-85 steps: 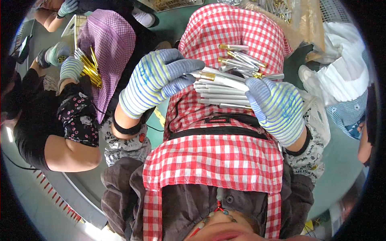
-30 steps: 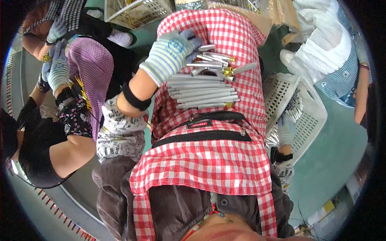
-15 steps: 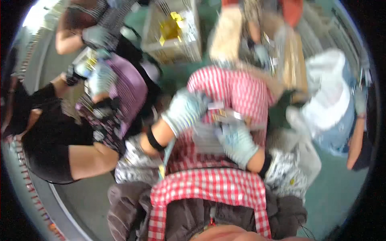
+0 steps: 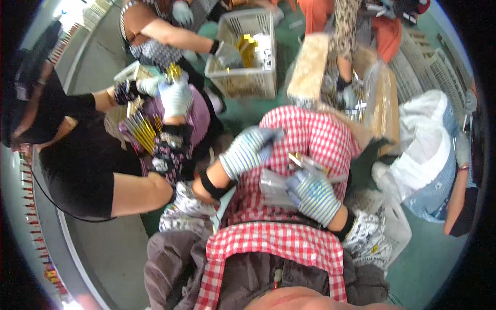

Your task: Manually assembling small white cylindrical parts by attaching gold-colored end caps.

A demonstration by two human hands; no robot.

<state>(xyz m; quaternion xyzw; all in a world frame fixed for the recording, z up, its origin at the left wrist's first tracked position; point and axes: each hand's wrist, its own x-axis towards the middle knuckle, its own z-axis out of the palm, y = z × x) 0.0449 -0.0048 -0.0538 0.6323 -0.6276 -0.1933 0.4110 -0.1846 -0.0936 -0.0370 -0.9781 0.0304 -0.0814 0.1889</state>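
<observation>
I wear striped knit gloves — blue, white and yellow — on my left hand (image 4: 248,150) and right hand (image 4: 312,195), black wrist cuffs, patterned white sleeve covers, and a red-and-white checked apron (image 4: 289,248) over dark grey clothes.

Red checked apron (image 4: 315,137) (lap), silver tubes (image 4: 274,187) atop

A co-worker's gloved hands (image 4: 173,93) crowd my left; a white plastic basket (image 4: 247,77) blocks the far side; bare green floor (image 4: 429,258) lies open at near right.
</observation>
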